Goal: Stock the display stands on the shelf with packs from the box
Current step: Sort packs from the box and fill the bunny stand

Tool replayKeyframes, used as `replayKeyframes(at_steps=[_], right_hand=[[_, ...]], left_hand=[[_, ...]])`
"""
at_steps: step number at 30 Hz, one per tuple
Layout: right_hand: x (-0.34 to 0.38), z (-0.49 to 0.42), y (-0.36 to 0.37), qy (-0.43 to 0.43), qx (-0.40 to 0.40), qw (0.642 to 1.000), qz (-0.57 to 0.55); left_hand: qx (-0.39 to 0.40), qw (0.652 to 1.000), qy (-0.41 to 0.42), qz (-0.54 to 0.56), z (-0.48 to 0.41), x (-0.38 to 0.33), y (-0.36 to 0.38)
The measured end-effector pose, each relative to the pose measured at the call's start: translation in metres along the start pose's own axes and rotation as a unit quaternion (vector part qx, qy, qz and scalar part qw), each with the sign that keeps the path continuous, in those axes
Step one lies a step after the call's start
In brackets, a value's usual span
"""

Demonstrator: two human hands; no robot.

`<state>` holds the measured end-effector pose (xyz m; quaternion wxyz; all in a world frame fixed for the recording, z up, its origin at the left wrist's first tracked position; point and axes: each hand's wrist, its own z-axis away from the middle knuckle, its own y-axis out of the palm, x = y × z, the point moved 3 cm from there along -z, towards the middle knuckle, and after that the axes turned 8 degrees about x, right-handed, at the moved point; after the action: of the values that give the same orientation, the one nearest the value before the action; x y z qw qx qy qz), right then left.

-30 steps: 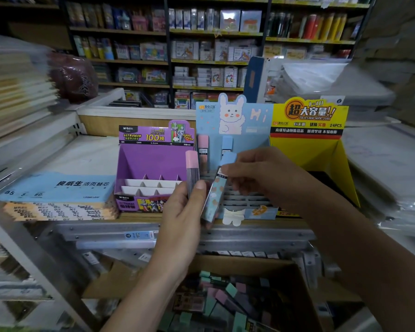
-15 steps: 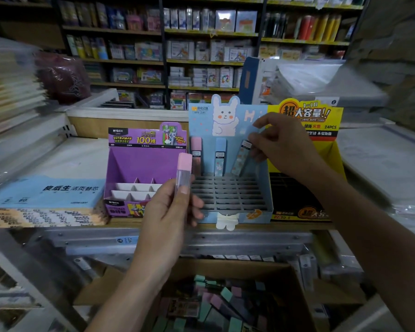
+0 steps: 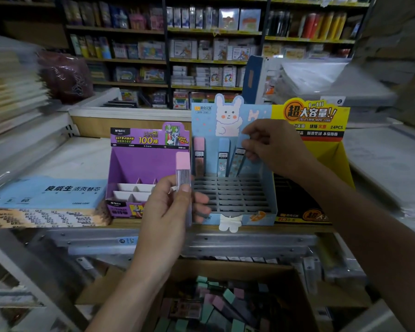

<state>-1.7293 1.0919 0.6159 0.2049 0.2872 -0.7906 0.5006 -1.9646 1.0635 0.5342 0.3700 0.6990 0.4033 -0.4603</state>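
Note:
A blue rabbit display stand (image 3: pixel 235 197) with a grey slot grid sits mid-shelf. A pink pack (image 3: pixel 198 154) and a blue pack (image 3: pixel 223 156) stand in its back row. My right hand (image 3: pixel 271 149) pinches the top of a patterned blue pack (image 3: pixel 236 162) that stands tilted in the third back slot. My left hand (image 3: pixel 170 212) grips a pink-capped clear pack (image 3: pixel 183 171) upright in front of the stand's left edge. A cardboard box (image 3: pixel 225 305) with several pastel packs lies below the shelf.
A purple display stand (image 3: pixel 139 168) with white dividers sits to the left, a yellow and black stand (image 3: pixel 316 144) to the right. Stacked blue paper pads (image 3: pixel 46 200) lie far left. Metal shelf rail (image 3: pixel 177 240) runs along the front. Stocked shelves fill the background.
My right hand carried the patterned blue pack up from near my left hand and lowered it into the stand's back row. My left hand kept the pink-capped pack and stayed about where it was.

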Motion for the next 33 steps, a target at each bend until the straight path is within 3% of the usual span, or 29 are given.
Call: replayKeyframes(at_steps=[15,20,25,33], right_hand=[[0.002,0.002,0.012,-0.052,0.018,0.982,0.182],[0.004,0.008,0.01,-0.047,-0.001,0.985,0.164],[-0.003,0.035,-0.004,-0.015,-0.089,0.994,0.063],[-0.021,0.079,-0.018,0.042,-0.088,0.994,0.057]], left_hand=[[-0.008,0.999,0.016,-0.031,-0.004,-0.002,0.0],[0.004,1.0,0.016,-0.013,-0.012,-0.009,0.004],[0.03,0.998,0.03,-0.039,-0.029,-0.02,0.006],[0.035,0.999,0.012,-0.01,-0.055,-0.031,0.016]])
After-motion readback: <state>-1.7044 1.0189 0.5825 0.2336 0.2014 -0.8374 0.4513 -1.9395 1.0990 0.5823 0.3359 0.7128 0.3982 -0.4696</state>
